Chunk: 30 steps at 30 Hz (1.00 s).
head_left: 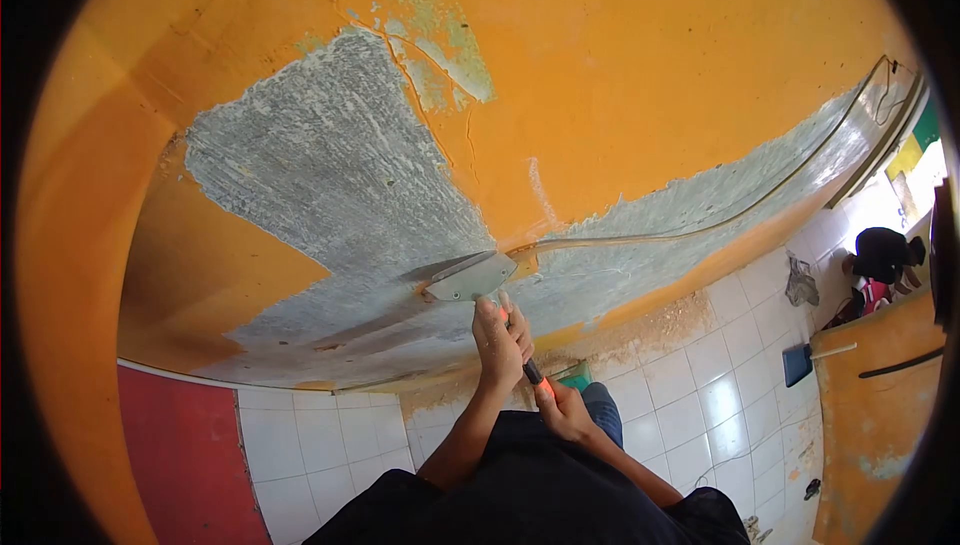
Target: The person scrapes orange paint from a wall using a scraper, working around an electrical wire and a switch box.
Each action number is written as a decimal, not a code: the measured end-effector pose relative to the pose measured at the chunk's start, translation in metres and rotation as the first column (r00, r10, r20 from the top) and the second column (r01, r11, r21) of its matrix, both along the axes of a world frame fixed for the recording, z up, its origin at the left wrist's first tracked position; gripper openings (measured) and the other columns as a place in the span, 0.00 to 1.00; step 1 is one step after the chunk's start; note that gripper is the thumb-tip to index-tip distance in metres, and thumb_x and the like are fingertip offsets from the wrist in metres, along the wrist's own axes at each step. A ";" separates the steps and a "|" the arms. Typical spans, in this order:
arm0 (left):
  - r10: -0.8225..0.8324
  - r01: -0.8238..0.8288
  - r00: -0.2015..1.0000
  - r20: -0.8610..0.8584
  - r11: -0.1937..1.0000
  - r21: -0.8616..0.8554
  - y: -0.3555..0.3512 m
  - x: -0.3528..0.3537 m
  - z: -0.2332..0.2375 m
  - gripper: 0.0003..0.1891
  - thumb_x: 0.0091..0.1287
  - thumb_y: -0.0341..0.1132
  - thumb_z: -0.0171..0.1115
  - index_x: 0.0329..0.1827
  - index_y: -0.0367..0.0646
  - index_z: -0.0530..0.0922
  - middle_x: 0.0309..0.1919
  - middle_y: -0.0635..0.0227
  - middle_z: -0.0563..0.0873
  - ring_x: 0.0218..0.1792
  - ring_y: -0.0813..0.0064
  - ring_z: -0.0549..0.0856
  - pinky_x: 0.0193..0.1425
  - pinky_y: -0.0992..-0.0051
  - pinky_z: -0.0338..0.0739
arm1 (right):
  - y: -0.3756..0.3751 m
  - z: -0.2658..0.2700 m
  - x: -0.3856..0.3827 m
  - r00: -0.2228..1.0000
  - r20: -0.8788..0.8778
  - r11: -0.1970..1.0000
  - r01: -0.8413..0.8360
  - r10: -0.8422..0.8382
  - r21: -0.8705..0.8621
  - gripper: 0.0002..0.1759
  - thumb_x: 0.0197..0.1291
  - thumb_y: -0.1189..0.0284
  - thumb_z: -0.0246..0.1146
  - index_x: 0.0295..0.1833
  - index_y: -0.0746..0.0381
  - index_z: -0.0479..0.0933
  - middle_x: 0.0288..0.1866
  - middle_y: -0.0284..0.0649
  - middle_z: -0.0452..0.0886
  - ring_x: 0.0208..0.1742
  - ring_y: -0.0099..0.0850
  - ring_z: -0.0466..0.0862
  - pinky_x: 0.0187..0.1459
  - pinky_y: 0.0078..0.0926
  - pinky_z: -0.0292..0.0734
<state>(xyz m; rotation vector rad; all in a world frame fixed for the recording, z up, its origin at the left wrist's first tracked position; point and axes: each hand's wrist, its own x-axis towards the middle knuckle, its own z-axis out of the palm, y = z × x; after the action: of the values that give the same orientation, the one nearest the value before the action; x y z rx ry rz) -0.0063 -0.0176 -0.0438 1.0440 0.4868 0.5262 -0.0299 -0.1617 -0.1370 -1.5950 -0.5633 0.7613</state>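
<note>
A long-handled scraper (533,373) with an orange and black handle slants up from my body to the wall. My left hand (500,342) wraps round the upper handle, just below the wide metal blade (478,277). Lower down, near the handle's end, my right hand (566,412) is closed on it. The blade's edge meets the wall at the border between orange paint (640,75) and bared grey surface (330,135). Loose strips of paint and greenish patches show above the blade.
A cable (680,236) runs along the wall to the right of the blade. Brown scrapings (655,330) lie on the white tiled floor (690,375). Another person (880,260) is bent low at the far right, near a dark blue flat object (797,365). A red panel (190,445) is at lower left.
</note>
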 end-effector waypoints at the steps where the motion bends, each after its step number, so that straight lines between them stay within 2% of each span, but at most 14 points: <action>1: -0.005 0.005 1.000 -0.008 1.000 0.009 0.001 0.000 0.001 0.28 0.64 0.71 0.43 0.35 0.52 0.63 0.13 0.81 0.58 0.10 0.87 0.55 0.10 0.82 0.48 | 0.001 -0.003 -0.002 1.000 -0.025 1.000 -0.005 0.006 0.019 0.19 0.70 0.59 0.51 0.37 0.65 0.71 0.21 0.39 0.72 0.24 0.28 0.73 0.29 0.30 0.70; 5: -0.004 0.006 0.999 -0.048 0.999 0.035 0.005 -0.004 -0.002 0.27 0.65 0.70 0.42 0.35 0.52 0.62 0.14 0.81 0.58 0.10 0.88 0.55 0.10 0.82 0.49 | 0.009 -0.011 -0.007 0.997 -0.068 0.999 -0.034 0.035 0.018 0.19 0.71 0.58 0.50 0.37 0.65 0.71 0.21 0.37 0.71 0.24 0.27 0.72 0.29 0.29 0.69; 8: 0.030 -0.020 0.995 -0.091 0.994 0.105 0.001 -0.005 0.012 0.28 0.65 0.69 0.42 0.34 0.52 0.62 0.14 0.81 0.58 0.10 0.88 0.56 0.10 0.83 0.49 | 0.012 -0.019 -0.014 0.995 -0.097 0.992 -0.023 0.035 0.121 0.20 0.71 0.57 0.49 0.36 0.64 0.70 0.21 0.34 0.70 0.24 0.24 0.71 0.28 0.28 0.68; 10: 0.023 -0.009 0.994 -0.109 0.992 0.126 0.004 -0.005 0.012 0.27 0.66 0.69 0.41 0.34 0.52 0.62 0.14 0.81 0.59 0.10 0.88 0.56 0.10 0.83 0.50 | 0.016 -0.019 -0.022 0.973 -0.223 0.983 -0.018 0.059 0.182 0.20 0.71 0.57 0.48 0.35 0.63 0.69 0.21 0.32 0.68 0.24 0.21 0.69 0.27 0.26 0.67; 11: 0.024 -0.006 0.992 -0.123 0.990 0.143 0.005 -0.006 0.012 0.27 0.66 0.69 0.41 0.34 0.51 0.62 0.14 0.81 0.59 0.10 0.88 0.57 0.10 0.83 0.50 | 0.021 -0.022 -0.026 0.972 -0.229 0.984 -0.009 0.051 0.181 0.20 0.71 0.57 0.48 0.35 0.63 0.69 0.21 0.32 0.68 0.24 0.21 0.69 0.27 0.26 0.67; 17: -0.028 0.044 0.994 -0.108 0.989 0.144 0.014 -0.008 0.000 0.27 0.67 0.68 0.39 0.34 0.51 0.61 0.14 0.80 0.59 0.10 0.88 0.57 0.10 0.83 0.51 | 0.033 -0.029 -0.028 0.972 -0.233 0.981 0.036 0.009 0.188 0.18 0.71 0.59 0.49 0.35 0.62 0.70 0.21 0.30 0.67 0.24 0.19 0.68 0.27 0.23 0.66; 19: -0.045 0.060 0.994 -0.104 0.987 0.146 0.015 -0.007 0.007 0.27 0.67 0.68 0.39 0.34 0.51 0.61 0.14 0.80 0.58 0.10 0.88 0.57 0.10 0.83 0.51 | 0.033 -0.025 -0.025 0.992 -0.128 0.979 0.026 0.000 0.202 0.19 0.73 0.58 0.45 0.34 0.60 0.67 0.22 0.26 0.67 0.23 0.16 0.66 0.26 0.18 0.64; 24: -0.056 0.067 0.994 -0.091 0.990 0.126 0.019 -0.006 0.000 0.28 0.67 0.69 0.39 0.34 0.50 0.62 0.14 0.80 0.59 0.10 0.88 0.57 0.11 0.83 0.52 | 0.034 -0.024 -0.023 0.993 -0.114 0.986 0.052 -0.035 0.158 0.18 0.73 0.59 0.45 0.34 0.61 0.67 0.22 0.27 0.68 0.22 0.17 0.67 0.25 0.19 0.65; 26: -0.084 0.091 0.994 -0.070 0.989 0.112 0.020 -0.006 0.003 0.28 0.67 0.69 0.40 0.35 0.50 0.62 0.14 0.80 0.60 0.10 0.87 0.57 0.11 0.83 0.51 | 0.033 -0.025 -0.022 0.993 -0.107 0.991 0.063 -0.050 0.120 0.17 0.70 0.59 0.51 0.38 0.63 0.71 0.21 0.36 0.72 0.23 0.24 0.72 0.27 0.27 0.68; 29: -0.106 0.117 0.989 -0.099 0.987 0.113 0.018 0.001 0.012 0.26 0.69 0.65 0.40 0.36 0.49 0.62 0.14 0.78 0.61 0.11 0.86 0.60 0.12 0.83 0.55 | 0.038 -0.023 -0.014 0.993 -0.079 0.992 0.089 -0.082 0.090 0.17 0.69 0.60 0.52 0.38 0.64 0.71 0.20 0.39 0.71 0.23 0.27 0.73 0.27 0.29 0.69; 30: -0.115 0.123 0.991 -0.072 0.984 0.129 0.018 0.009 0.014 0.26 0.69 0.65 0.40 0.36 0.49 0.62 0.14 0.78 0.61 0.11 0.86 0.60 0.12 0.83 0.55 | 0.037 -0.018 -0.016 0.991 0.001 0.977 0.130 -0.133 0.169 0.16 0.69 0.61 0.53 0.37 0.65 0.71 0.19 0.39 0.70 0.21 0.28 0.73 0.26 0.30 0.69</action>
<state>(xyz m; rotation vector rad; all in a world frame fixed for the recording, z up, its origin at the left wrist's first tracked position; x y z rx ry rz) 0.0028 0.0008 -0.0297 1.2134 0.4467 0.4242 -0.0455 -0.1249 -0.1548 -1.4654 -0.5120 0.5894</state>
